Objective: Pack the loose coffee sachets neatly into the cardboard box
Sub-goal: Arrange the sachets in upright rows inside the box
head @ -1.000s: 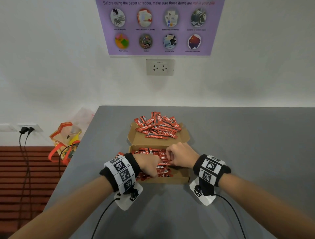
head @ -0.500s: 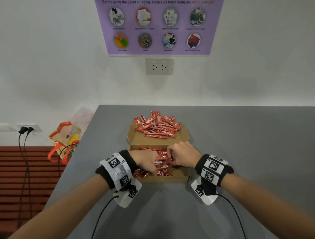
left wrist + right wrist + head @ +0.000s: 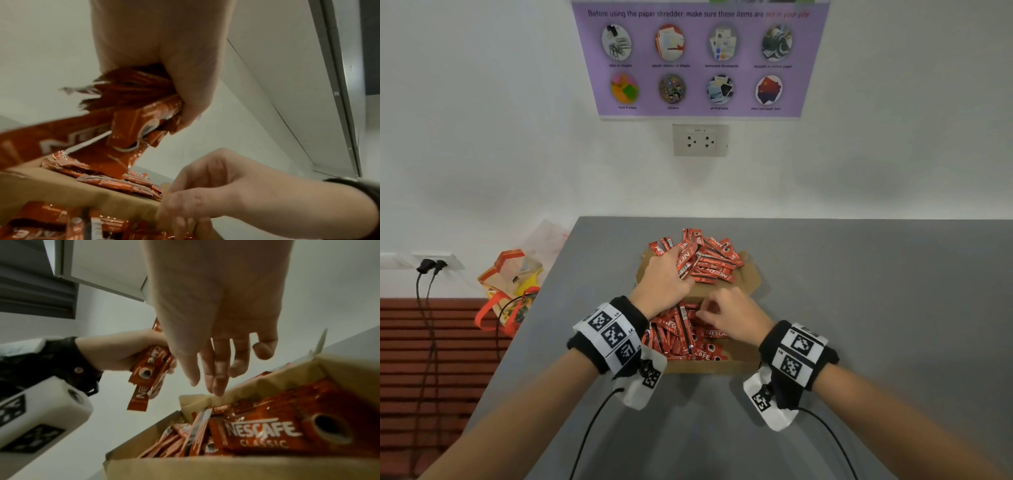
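Note:
A shallow cardboard box (image 3: 709,367) lies on the grey table (image 3: 876,308), its lid flap (image 3: 753,279) folded flat behind it. Several red coffee sachets (image 3: 681,339) fill the box. A loose pile of sachets (image 3: 714,265) rests on the flap. My left hand (image 3: 667,275) is at the pile's left side and grips a bunch of sachets (image 3: 144,118); the same bunch (image 3: 150,365) shows in the right wrist view. My right hand (image 3: 732,315) hovers just above the box's far right part, its fingers (image 3: 218,369) loosely extended and holding nothing.
The table's left edge runs close beside the box. Past that edge, a bag with orange handles (image 3: 512,284) sits on the floor, with plugged cables (image 3: 428,270) at a wall socket. Bare grey tabletop stretches to the right of the box.
My left hand left the box, went forward to the pile on the flap and took hold of a bunch of sachets. My right hand stayed over the box and its fingers loosened.

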